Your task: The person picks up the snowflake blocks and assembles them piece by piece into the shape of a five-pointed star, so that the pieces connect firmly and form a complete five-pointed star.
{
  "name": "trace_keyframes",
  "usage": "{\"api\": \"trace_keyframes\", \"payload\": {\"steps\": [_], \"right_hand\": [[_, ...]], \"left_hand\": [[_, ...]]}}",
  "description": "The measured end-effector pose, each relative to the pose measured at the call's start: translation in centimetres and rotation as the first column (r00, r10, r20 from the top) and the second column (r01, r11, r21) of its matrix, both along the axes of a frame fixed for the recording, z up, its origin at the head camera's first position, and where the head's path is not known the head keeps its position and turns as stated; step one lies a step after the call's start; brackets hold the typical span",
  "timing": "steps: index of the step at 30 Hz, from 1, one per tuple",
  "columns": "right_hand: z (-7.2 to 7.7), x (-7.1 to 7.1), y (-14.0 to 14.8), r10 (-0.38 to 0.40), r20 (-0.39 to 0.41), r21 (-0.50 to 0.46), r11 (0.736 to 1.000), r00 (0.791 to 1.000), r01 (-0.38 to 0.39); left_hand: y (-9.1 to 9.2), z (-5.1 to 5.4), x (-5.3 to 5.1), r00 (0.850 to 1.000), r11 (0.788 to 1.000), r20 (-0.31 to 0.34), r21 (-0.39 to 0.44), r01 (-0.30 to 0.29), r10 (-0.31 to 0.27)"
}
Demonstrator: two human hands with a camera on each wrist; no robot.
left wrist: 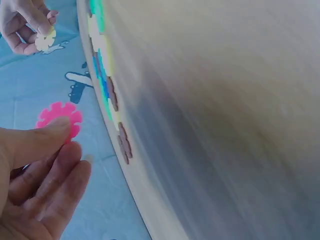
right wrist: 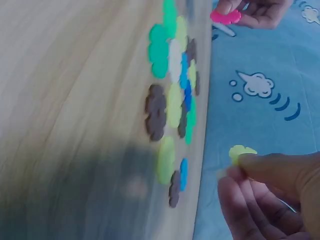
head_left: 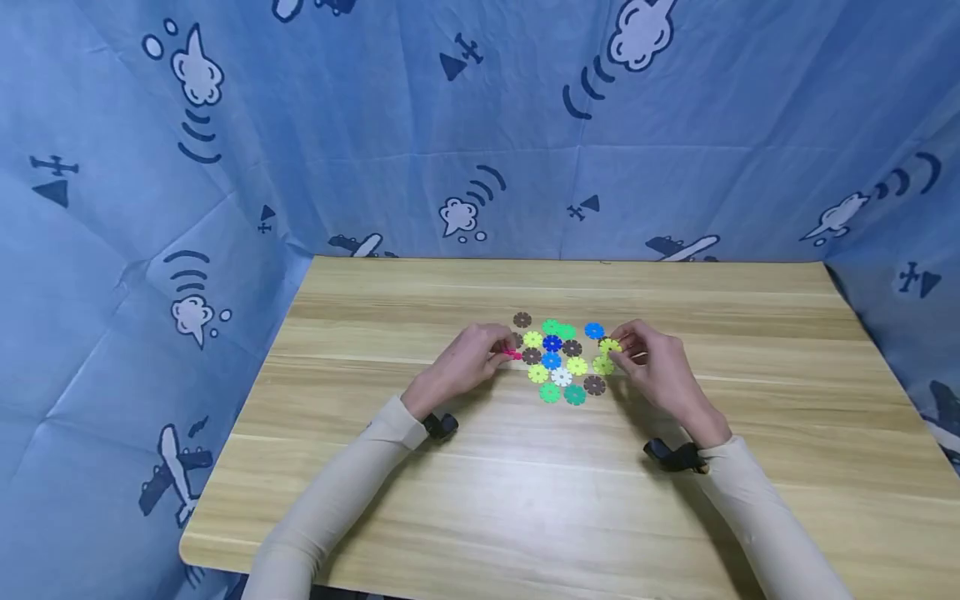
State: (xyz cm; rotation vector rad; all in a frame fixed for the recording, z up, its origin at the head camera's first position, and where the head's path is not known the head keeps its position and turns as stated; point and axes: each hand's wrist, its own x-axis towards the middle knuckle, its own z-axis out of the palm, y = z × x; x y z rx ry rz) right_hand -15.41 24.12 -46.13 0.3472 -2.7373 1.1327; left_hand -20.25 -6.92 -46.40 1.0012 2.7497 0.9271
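My left hand (head_left: 468, 360) pinches a pink notched disc (left wrist: 59, 120) between thumb and fingers at the left side of a group of coloured discs. At the group's right side, my right hand (head_left: 660, 367) pinches a yellow disc (head_left: 609, 345) by its edge, raised above the table. Between the hands lie several flat discs: a dark blue one (head_left: 552, 342), a white one (head_left: 562, 377), a teal one (head_left: 575, 394), and others in green, brown, yellow and light blue. Another yellow disc (head_left: 603, 365) lies just below the raised one.
The discs lie on a wood-grain table (head_left: 495, 500). Blue patterned cloth (head_left: 360, 108) hangs behind the table and at both sides. Each wrist wears a black camera, and both forearms reach in over the front edge.
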Motion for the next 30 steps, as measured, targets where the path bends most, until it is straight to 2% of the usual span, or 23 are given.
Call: {"api": "trace_keyframes", "payload": {"steps": [5,12,18,24,30], "right_hand": [[0.4,0.2,-0.4,-0.017,0.002,-0.062,0.998,1.000,0.017],[1.9,0.9,-1.8,0.032,0.096,-0.183,0.983,0.995,-0.014],[2.6,1.3,-3.0,0.066,0.086,-0.247,0.968,0.994,-0.043],[2.5,1.4,-3.8,0.114,0.063,-0.329,0.940,0.991,-0.087],[2.2,1.6,-4.2,0.144,0.070,-0.362,0.926,0.987,-0.109]], "left_hand": [[0.3,0.3,0.2,0.999,0.993,-0.019,0.112,-0.028,0.030],[0.6,0.9,0.6,0.999,0.965,-0.004,0.260,-0.044,0.047],[1.2,1.1,1.2,1.000,0.950,-0.029,0.313,0.002,0.007],[1.7,1.2,1.9,0.997,0.938,-0.062,0.341,0.057,-0.039],[2.2,1.2,2.5,0.994,0.925,-0.085,0.369,0.091,-0.064]]}}
